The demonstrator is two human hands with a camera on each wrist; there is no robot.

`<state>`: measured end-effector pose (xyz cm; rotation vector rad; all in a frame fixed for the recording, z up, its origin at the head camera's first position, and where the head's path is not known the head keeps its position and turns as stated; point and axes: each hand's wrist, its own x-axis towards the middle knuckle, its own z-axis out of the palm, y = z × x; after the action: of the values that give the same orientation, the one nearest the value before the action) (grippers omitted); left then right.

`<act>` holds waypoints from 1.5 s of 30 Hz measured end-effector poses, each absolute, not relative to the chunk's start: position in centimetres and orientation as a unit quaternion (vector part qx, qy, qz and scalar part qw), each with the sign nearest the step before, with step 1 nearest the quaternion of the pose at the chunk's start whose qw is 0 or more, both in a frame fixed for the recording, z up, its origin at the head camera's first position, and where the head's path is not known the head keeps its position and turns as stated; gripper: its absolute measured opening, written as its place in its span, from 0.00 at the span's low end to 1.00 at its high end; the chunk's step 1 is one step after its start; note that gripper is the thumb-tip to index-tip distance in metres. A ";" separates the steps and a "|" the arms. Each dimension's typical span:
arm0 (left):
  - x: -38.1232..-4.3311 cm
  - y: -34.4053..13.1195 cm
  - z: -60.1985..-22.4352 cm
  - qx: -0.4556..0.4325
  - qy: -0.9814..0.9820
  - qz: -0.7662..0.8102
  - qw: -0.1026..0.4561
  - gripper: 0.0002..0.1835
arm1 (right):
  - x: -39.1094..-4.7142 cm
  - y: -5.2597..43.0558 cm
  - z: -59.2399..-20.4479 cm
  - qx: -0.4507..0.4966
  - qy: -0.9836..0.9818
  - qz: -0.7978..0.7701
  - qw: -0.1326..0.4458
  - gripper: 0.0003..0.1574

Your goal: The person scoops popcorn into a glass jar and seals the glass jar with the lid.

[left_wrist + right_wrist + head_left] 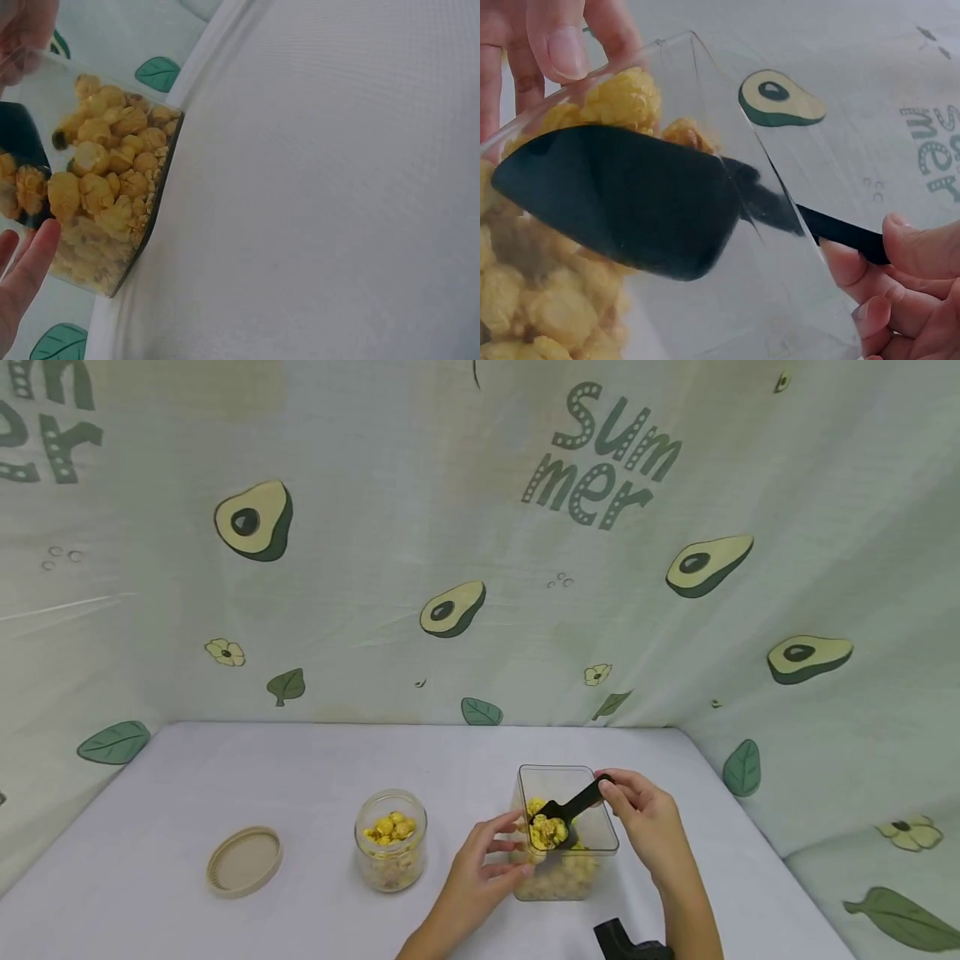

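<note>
My right hand [643, 817] pinches the handle end of a black scoop [581, 799] between thumb and fingers. Yellow popcorn [547, 832] sits in the scoop's bowl, inside a clear square container [566, 770]. More popcorn [112, 157] fills the container's lower part. My left hand [483, 868] holds the container at its left side, thumb toward the front and fingers along the wall. In the right wrist view, the scoop's dark underside [622, 199] shows through the clear wall, and left-hand fingers [559, 41] lie at the rim.
Left of the container stands a round clear jar [390, 860] partly filled with popcorn. A beige round lid [244, 862] lies farther left on the white table [315, 760]. A black object [630, 943] shows at the bottom edge by the right forearm. Avocado-print cloth [352, 527] hangs behind.
</note>
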<state>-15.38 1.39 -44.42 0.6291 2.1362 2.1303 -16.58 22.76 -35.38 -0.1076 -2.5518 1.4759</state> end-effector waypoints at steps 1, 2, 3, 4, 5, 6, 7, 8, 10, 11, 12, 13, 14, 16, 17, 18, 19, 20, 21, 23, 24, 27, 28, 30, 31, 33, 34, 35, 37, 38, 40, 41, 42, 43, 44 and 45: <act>-15.4 1.4 -44.4 0.205 0.693 0.690 0.029 0.31 | -16.5 22.8 -35.3 -0.034 -0.862 0.497 0.091 0.19; -15.4 1.4 -44.4 0.206 0.696 0.688 0.027 0.31 | -16.5 22.8 -35.3 -0.033 -0.862 0.499 0.085 0.19; -15.3 1.4 -44.4 0.206 0.697 0.687 0.026 0.31 | -16.5 22.8 -35.3 -0.033 -0.861 0.501 0.080 0.19; -15.3 1.4 -44.4 0.205 0.698 0.686 0.024 0.31 | -16.5 22.9 -35.3 -0.033 -0.860 0.504 0.076 0.19; -15.3 1.4 -44.4 0.203 0.699 0.685 0.023 0.31 | -16.5 23.0 -35.3 -0.035 -0.857 0.510 0.072 0.19; -15.3 1.3 -44.4 0.202 0.700 0.685 0.022 0.31 | -16.5 23.1 -35.3 -0.036 -0.853 0.515 0.069 0.19; -15.3 1.3 -44.5 0.201 0.700 0.684 0.021 0.31 | -16.5 23.2 -35.4 -0.039 -0.849 0.522 0.067 0.19; -15.3 1.3 -44.5 0.201 0.701 0.684 0.021 0.30 | -16.6 23.3 -35.4 -0.042 -0.845 0.530 0.064 0.20; -15.3 1.3 -44.5 0.200 0.703 0.682 0.022 0.30 | -16.7 23.5 -35.6 -0.051 -0.836 0.543 0.057 0.21; -15.3 1.3 -44.5 0.199 0.704 0.681 0.022 0.30 | -16.8 23.6 -35.6 -0.056 -0.832 0.550 0.054 0.22; -15.3 1.4 -44.5 0.198 0.706 0.680 0.022 0.30 | -16.8 23.7 -35.7 -0.059 -0.827 0.556 0.051 0.23; -15.3 1.4 -44.5 0.198 0.707 0.678 0.023 0.30 | -16.8 23.8 -35.8 -0.062 -0.822 0.564 0.049 0.23; -15.3 1.4 -44.5 0.198 0.708 0.677 0.023 0.30 | -16.9 23.8 -35.8 -0.065 -0.817 0.571 0.048 0.24; -15.3 1.5 -44.5 0.194 0.710 0.677 0.025 0.29 | -16.9 24.0 -36.0 -0.074 -0.814 0.574 0.047 0.25; -15.3 1.4 -44.4 0.194 0.710 0.677 0.025 0.29 | -17.0 24.1 -36.0 -0.079 -0.812 0.576 0.048 0.25; -15.3 1.4 -44.5 0.194 0.709 0.677 0.025 0.29 | -17.0 24.2 -36.1 -0.083 -0.811 0.577 0.049 0.25; -15.3 1.4 -44.5 0.194 0.709 0.678 0.026 0.29 | -17.0 24.3 -36.1 -0.088 -0.809 0.579 0.051 0.25; -15.3 1.4 -44.5 0.195 0.709 0.678 0.026 0.29 | -17.1 24.4 -36.2 -0.093 -0.808 0.580 0.053 0.25; -15.3 1.4 -44.5 0.196 0.709 0.677 0.025 0.29 | -17.1 24.6 -36.3 -0.097 -0.807 0.580 0.054 0.25; -15.3 1.5 -44.5 0.196 0.711 0.675 0.025 0.29 | -17.2 24.8 -36.4 -0.102 -0.797 0.593 0.056 0.24; -15.4 1.5 -44.5 0.194 0.713 0.673 0.027 0.29 | -17.2 24.9 -36.5 -0.104 -0.793 0.598 0.055 0.25; -15.4 1.6 -44.5 0.190 0.718 0.669 0.030 0.29 | -17.4 25.1 -36.6 -0.112 -0.778 0.616 0.052 0.25; -15.5 1.6 -44.5 0.187 0.720 0.668 0.033 0.29 | -17.4 25.2 -36.6 -0.114 -0.773 0.621 0.051 0.25; -15.4 1.6 -44.5 0.187 0.720 0.668 0.032 0.29 | -17.4 25.3 -36.7 -0.116 -0.767 0.629 0.049 0.25; -15.4 1.6 -44.4 0.187 0.720 0.668 0.030 0.29 | -17.5 25.4 -36.8 -0.115 -0.763 0.634 0.048 0.25; -15.3 1.6 -44.4 0.191 0.718 0.669 0.027 0.29 | -17.5 25.6 -36.9 -0.115 -0.752 0.648 0.049 0.24; -15.3 1.6 -44.3 0.192 0.717 0.670 0.025 0.29 | -17.5 25.8 -36.9 -0.114 -0.744 0.656 0.050 0.23; -15.2 1.6 -44.3 0.194 0.716 0.670 0.024 0.29 | -17.5 25.9 -37.0 -0.113 -0.736 0.665 0.050 0.19; -15.2 1.6 -44.3 0.194 0.715 0.671 0.024 0.29 | -17.4 26.0 -37.1 -0.109 -0.721 0.683 0.050 0.13; -15.3 1.6 -44.3 0.193 0.715 0.671 0.025 0.29 | -17.4 26.1 -37.2 -0.107 -0.713 0.691 0.050 0.09; -15.3 1.6 -44.4 0.191 0.717 0.670 0.027 0.29 | -17.4 26.2 -37.2 -0.101 -0.703 0.703 0.047 0.07; -15.3 1.6 -44.4 0.189 0.718 0.670 0.028 0.29 | -17.4 26.2 -37.3 -0.099 -0.699 0.707 0.045 0.09; -15.4 1.6 -44.4 0.188 0.719 0.669 0.030 0.29 | -17.4 26.2 -37.3 -0.097 -0.695 0.711 0.045 0.09; -15.4 1.6 -44.4 0.188 0.720 0.668 0.031 0.29 | -17.4 26.2 -37.3 -0.096 -0.692 0.714 0.044 0.11; -15.4 1.6 -44.5 0.188 0.720 0.667 0.031 0.29 | -17.4 26.2 -37.3 -0.095 -0.690 0.717 0.043 0.11; -15.4 1.6 -44.5 0.188 0.721 0.667 0.030 0.29 | -17.4 26.1 -37.3 -0.094 -0.687 0.719 0.042 0.11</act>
<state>-15.43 1.64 -44.48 0.5797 2.2216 2.0553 -17.41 26.13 -37.31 -0.2875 -2.1043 2.2007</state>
